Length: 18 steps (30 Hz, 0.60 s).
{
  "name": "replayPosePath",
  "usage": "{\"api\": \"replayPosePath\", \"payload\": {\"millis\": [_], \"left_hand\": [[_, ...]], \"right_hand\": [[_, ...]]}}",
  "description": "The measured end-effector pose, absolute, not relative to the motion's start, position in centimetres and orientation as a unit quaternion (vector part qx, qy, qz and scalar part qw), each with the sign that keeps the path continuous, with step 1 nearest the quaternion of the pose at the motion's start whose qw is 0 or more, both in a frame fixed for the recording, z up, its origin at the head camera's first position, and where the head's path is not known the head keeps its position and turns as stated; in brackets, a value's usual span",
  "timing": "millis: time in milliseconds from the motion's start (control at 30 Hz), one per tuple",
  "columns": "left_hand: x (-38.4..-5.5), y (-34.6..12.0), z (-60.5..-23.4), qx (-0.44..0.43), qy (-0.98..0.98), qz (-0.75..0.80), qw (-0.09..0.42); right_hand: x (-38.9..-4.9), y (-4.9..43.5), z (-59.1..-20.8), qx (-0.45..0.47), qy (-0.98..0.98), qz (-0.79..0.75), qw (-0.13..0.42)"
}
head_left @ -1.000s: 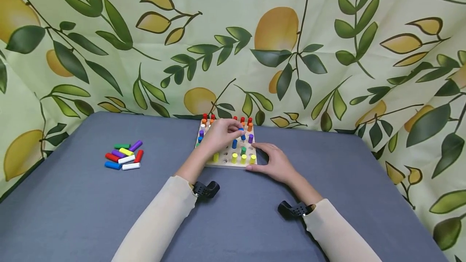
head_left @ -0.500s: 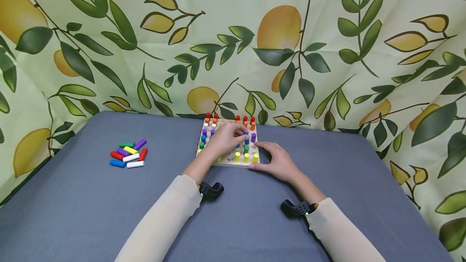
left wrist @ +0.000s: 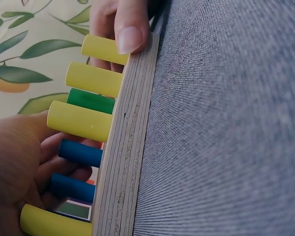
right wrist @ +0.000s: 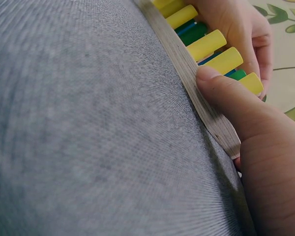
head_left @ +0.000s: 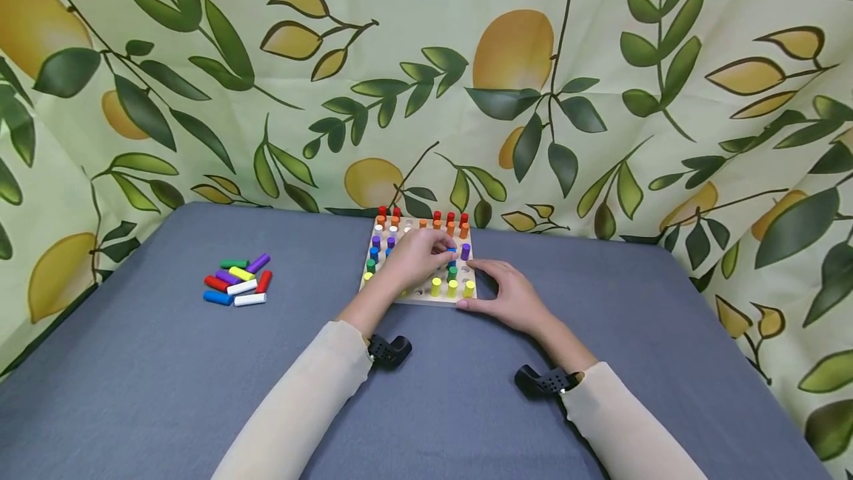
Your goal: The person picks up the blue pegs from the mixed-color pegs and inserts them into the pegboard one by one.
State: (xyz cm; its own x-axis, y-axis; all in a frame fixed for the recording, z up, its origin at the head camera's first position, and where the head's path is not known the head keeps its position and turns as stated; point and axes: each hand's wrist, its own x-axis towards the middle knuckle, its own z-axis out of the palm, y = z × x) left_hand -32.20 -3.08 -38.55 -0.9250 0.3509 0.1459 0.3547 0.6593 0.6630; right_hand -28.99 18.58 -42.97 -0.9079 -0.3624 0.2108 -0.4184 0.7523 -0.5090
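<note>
A wooden pegboard (head_left: 429,303) bears rows of colored pegs: red and orange at the back, then white, purple, blue, green and yellow. My left hand (head_left: 412,259) reaches over its middle and pinches a blue peg (head_left: 452,263) standing in the right part, just behind a green peg (head_left: 452,273). That hand hides much of the board's center. At the front right corner my right hand (head_left: 503,295) grips the board; in the right wrist view its thumb (right wrist: 223,91) presses the front edge beside a yellow peg (right wrist: 225,61).
Left of the board, a loose pile holds several pegs: a green peg (head_left: 235,264), a blue peg (head_left: 218,298), a white peg (head_left: 250,300) and others. Behind the grey cloth-covered table (head_left: 453,406) hangs a leaf-and-fruit patterned curtain (head_left: 426,110).
The blue peg under my left fingers has gone down lower into the board, and the left hand has sunk slightly with it. My right hand stays on the board's corner.
</note>
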Motion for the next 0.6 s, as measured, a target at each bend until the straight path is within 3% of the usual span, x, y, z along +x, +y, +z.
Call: {"api": "replayPosePath", "payload": {"millis": [600], "left_hand": [[-32.00, -3.14, -38.41, -0.230, -0.928, -0.290, 0.027]], "right_hand": [[-28.93, 18.63, -42.86, 0.207, -0.935, 0.284, 0.049]]}}
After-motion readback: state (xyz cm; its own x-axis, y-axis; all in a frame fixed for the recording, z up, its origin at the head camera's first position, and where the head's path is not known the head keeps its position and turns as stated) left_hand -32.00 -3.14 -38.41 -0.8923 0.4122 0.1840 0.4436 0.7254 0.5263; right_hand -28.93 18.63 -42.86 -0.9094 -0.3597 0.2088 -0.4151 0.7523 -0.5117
